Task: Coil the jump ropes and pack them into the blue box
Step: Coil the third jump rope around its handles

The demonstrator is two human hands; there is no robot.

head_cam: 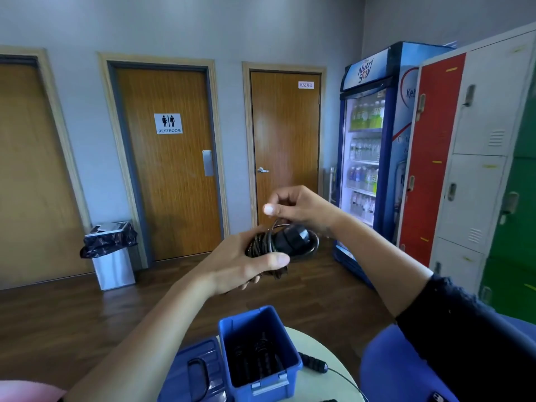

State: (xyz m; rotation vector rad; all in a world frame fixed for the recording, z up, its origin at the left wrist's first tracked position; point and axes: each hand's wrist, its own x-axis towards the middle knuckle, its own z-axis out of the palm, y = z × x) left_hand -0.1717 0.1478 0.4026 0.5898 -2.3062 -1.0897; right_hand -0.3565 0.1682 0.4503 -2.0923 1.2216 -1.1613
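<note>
My left hand (pixel 246 264) grips a coiled black jump rope (pixel 285 240) held up in front of me, thumb laid across the bundle. My right hand (pixel 295 206) is just above it and pinches a thin strand of the rope's cord near the handles. Below, the open blue box (pixel 232 338) stands on a round white table (pixel 314 384); dark coiled ropes with ribbed handles lie inside it. Another black jump rope handle (pixel 314 363) lies on the table to the right of the box, its cord trailing toward the near edge.
The blue lid (pixel 200 369) lies left of the box. A blue chair (pixel 406 369) is at the lower right. A bin (pixel 111 253) stands by the wooden doors; a drinks fridge (pixel 374 158) and lockers (pixel 475 158) line the right wall.
</note>
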